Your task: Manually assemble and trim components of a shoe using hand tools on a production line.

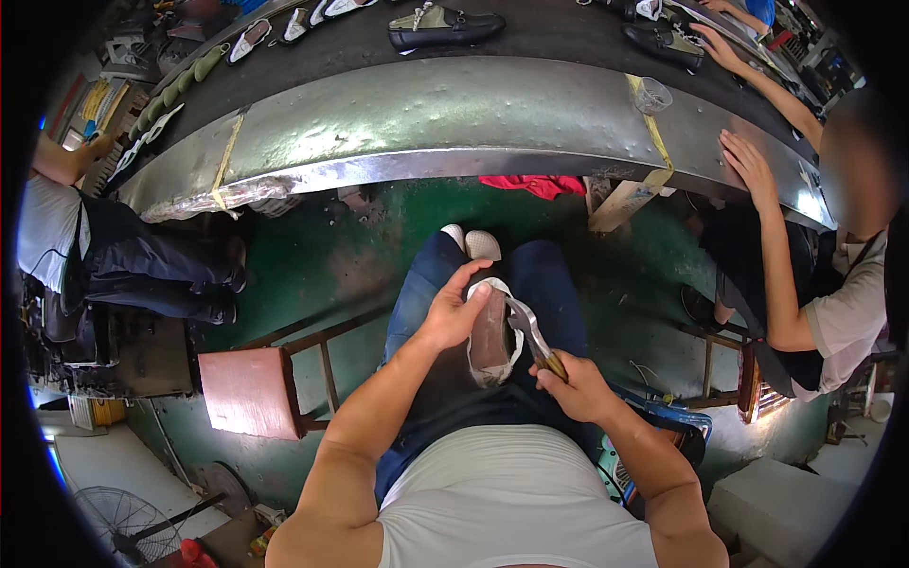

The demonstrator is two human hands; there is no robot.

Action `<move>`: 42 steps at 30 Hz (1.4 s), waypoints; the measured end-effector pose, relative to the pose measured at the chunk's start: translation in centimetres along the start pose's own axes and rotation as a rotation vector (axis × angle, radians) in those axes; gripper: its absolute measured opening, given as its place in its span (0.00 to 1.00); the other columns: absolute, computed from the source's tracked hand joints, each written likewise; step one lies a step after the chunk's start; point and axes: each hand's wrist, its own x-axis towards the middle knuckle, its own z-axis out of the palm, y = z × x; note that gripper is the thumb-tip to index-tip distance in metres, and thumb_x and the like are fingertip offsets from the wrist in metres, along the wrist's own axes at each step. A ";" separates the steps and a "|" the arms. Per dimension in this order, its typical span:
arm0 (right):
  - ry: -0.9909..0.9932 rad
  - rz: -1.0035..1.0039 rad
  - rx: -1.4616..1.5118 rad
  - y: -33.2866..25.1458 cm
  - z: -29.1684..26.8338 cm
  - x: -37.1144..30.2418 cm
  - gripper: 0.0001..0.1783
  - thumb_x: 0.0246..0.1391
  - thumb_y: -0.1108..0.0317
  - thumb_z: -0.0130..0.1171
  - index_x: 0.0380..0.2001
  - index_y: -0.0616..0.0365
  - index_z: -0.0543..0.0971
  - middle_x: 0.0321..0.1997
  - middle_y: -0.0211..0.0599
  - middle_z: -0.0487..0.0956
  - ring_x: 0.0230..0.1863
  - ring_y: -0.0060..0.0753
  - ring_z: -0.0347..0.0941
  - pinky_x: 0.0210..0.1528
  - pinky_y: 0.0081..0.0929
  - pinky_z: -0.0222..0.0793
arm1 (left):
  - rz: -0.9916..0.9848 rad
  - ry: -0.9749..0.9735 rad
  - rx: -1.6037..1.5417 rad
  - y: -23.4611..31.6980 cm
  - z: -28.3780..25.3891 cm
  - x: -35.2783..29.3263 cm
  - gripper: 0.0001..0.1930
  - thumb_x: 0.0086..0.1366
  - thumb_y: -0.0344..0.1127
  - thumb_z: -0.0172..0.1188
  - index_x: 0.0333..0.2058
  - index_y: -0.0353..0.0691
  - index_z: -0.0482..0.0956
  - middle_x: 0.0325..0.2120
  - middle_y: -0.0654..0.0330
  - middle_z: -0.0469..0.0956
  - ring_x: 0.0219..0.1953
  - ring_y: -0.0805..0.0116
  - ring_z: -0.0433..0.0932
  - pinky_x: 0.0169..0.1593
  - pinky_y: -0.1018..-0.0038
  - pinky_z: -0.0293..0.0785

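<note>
On my lap rests a shoe upper stretched over a last (490, 339), sole side up, with a brown bottom and a whitish edge around it. My left hand (453, 314) is wrapped around its far left side, the thumb pressed near the far end. In my right hand (576, 388) is a pair of lasting pincers (532, 333) with yellowish-brown handles, the fingers closed around them. The metal jaws are at the upper's right edge, near the far end. Whether they grip the edge material is too small to tell.
Ahead runs a metal-edged bench (379, 118) with a dark top bearing a black loafer (445, 28) and other shoes. A clear cup (653, 95) stands on its edge. A co-worker (791, 275) sits at right; another person (123, 241) is at left, near a stool (248, 393).
</note>
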 end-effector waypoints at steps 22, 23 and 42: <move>-0.219 0.259 0.508 -0.4 -0.5 4.5 0.10 0.66 0.67 0.53 0.44 0.61 0.76 0.40 0.34 0.80 0.40 0.27 0.77 0.39 0.29 0.76 | 0.023 -0.061 0.342 -0.5 -1.1 0.1 0.24 0.77 0.42 0.49 0.68 0.46 0.59 0.52 0.61 0.74 0.55 0.73 0.69 0.62 0.74 0.64; -0.218 0.244 0.408 -0.5 -0.7 5.0 0.10 0.65 0.66 0.55 0.41 0.62 0.75 0.37 0.35 0.80 0.37 0.27 0.78 0.36 0.31 0.76 | 0.000 -0.056 0.347 -0.2 -1.2 0.1 0.23 0.77 0.41 0.49 0.67 0.45 0.61 0.51 0.61 0.75 0.54 0.73 0.70 0.61 0.74 0.65; 0.001 -0.152 -0.484 -0.5 0.6 2.1 0.20 0.60 0.69 0.56 0.54 0.66 0.72 0.41 0.54 0.80 0.40 0.57 0.79 0.41 0.45 0.75 | -0.144 0.152 -0.278 -0.2 -0.1 -1.8 0.29 0.70 0.33 0.62 0.67 0.44 0.63 0.52 0.60 0.74 0.52 0.74 0.72 0.58 0.73 0.69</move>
